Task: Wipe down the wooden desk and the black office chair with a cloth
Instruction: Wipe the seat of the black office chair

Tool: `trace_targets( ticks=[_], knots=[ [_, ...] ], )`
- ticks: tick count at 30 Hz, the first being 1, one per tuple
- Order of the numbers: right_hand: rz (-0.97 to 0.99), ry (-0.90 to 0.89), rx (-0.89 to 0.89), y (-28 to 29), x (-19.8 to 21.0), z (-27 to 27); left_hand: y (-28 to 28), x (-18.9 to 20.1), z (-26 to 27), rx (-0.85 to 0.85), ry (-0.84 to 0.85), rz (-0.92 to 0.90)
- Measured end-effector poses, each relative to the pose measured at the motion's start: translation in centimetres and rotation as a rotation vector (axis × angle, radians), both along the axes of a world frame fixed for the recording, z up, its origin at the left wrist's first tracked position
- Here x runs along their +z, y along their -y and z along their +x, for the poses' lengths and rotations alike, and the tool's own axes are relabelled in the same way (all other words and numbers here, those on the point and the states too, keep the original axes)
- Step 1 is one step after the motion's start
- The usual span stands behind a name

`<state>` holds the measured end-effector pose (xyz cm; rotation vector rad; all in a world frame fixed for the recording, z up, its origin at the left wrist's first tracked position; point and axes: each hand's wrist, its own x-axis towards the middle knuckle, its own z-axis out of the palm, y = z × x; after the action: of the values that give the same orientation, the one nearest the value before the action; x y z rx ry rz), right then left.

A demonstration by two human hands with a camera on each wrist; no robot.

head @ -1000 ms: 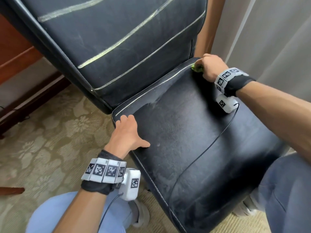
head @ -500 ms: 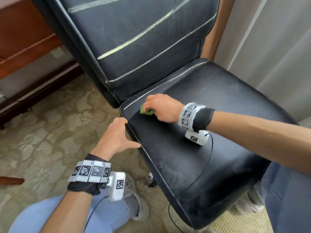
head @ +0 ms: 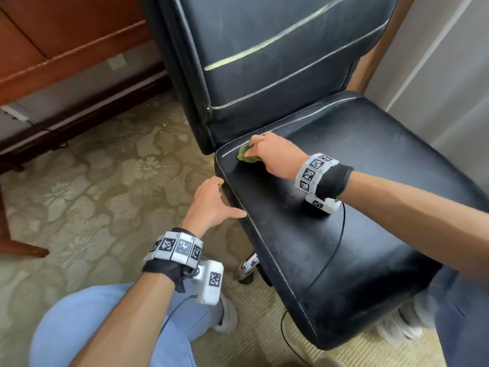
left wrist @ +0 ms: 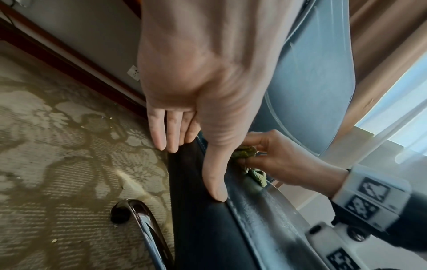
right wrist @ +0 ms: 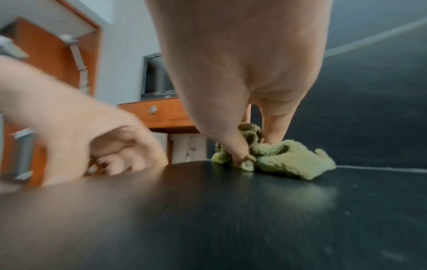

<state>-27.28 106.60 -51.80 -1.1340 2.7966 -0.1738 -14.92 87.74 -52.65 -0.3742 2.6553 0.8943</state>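
Note:
The black office chair's seat (head: 357,207) and backrest (head: 277,62) fill the head view. A crumpled green cloth (head: 244,156) lies on the seat's rear left corner, just in front of the backrest. My right hand (head: 274,154) pinches it against the leather, thumb and fingers dug into the cloth (right wrist: 289,159). My left hand (head: 211,200) rests at the seat's left edge. Its fingers (left wrist: 171,135) lie straight down the seat's side and the thumb lies along the top rim. A corner of the wooden desk (head: 66,35) shows at the upper left.
Patterned carpet (head: 92,194) spreads to the left. Under the seat is a chrome chair leg (head: 248,263). Pale curtains (head: 436,88) hang close on the right. A black cable (head: 336,247) crosses the seat. My knees flank the chair's front. A wall socket (head: 116,62) sits below the desk.
My right hand swept the cloth from the seat's rear right corner across to its rear left corner. My left hand slid from the top of the seat to its side edge.

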Motion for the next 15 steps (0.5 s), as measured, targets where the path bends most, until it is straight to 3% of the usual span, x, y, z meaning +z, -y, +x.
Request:
trace_targets(
  ticks=[3, 7, 10, 15],
  knots=[
    [-0.017, 0.063, -0.071, 0.7, -0.1, -0.8, 0.2, -0.3, 0.2, 0.008, -0.023, 0.026],
    [-0.02, 0.033, 0.134, 2.6, -0.5, 2.9, 0.3, -0.7, 0.3, 0.004, -0.031, 0.035],
    [0.009, -0.002, 0.19, 3.4, -0.6, 2.1, 0.4, -1.0, 0.4, 0.024, -0.041, 0.056],
    [0.081, -0.072, -0.02, 6.9, 1.0, -1.5, 0.6, -0.9, 0.8, 0.053, -0.029, 0.112]
  ],
)
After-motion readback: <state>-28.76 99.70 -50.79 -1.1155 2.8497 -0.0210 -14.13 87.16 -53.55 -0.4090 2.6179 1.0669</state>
